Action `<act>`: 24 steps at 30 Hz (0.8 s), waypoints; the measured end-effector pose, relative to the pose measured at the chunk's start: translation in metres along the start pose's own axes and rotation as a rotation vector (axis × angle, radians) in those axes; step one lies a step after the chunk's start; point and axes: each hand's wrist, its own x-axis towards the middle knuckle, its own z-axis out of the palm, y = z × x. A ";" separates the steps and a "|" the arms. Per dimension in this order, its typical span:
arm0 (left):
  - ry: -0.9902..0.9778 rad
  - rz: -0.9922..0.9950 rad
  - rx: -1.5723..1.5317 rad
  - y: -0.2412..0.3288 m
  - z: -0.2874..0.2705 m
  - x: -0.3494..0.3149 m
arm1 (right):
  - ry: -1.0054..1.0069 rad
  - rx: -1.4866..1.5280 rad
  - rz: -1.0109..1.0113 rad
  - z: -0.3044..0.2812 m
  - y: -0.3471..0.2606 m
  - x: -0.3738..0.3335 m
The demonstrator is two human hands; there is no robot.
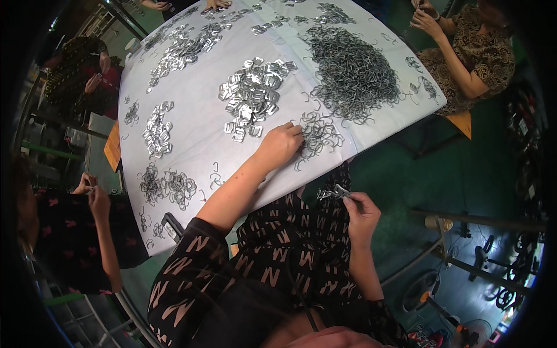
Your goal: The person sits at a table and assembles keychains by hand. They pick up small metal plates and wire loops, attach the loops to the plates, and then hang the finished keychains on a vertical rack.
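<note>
My left hand point(281, 146) rests on the white-covered table point(194, 110) with its fingers curled together at the left edge of a small pile of bent wire hooks point(320, 134). Whatever its fingertips pinch is hidden. Off the table's near edge, above my lap, my right hand point(362, 216) grips a small bunch of shiny metal buckles point(333, 192) between thumb and fingers; wire pieces seem to hang from them. Just beyond my left hand lies a heap of flat silver buckles point(253, 95). A far larger mound of wire hooks point(351, 72) spreads to the right.
More buckles point(158, 130) and hook piles point(168, 184) lie to the left. A dark device point(172, 227) sits at the table's near left edge. Co-workers handle small parts on the left point(93, 197), right point(428, 23) and far side. A metal frame point(447, 232) stands at lower right.
</note>
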 end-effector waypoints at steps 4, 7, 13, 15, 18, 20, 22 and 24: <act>0.098 -0.003 -0.066 -0.001 -0.002 -0.001 | -0.009 -0.020 -0.005 0.001 0.003 0.000; 0.038 -0.444 -0.728 0.007 -0.019 -0.011 | -0.001 -0.025 -0.030 0.006 0.002 0.002; -0.047 -0.446 -1.689 0.049 -0.037 -0.033 | -0.038 -0.053 -0.038 0.014 0.006 0.006; -0.063 -0.439 -1.681 0.065 -0.032 -0.039 | -0.042 -0.052 -0.044 0.017 0.005 0.007; -0.037 -0.289 -1.556 0.073 -0.020 -0.045 | -0.050 -0.079 -0.064 0.021 0.000 0.007; -0.047 -0.315 -1.556 0.078 -0.019 -0.043 | -0.053 -0.080 -0.069 0.022 0.001 0.007; -0.045 -0.341 -1.572 0.084 -0.016 -0.044 | -0.067 -0.106 -0.075 0.022 0.000 0.005; -0.095 -0.407 -1.600 0.087 -0.017 -0.044 | -0.085 -0.122 -0.082 0.022 -0.001 0.005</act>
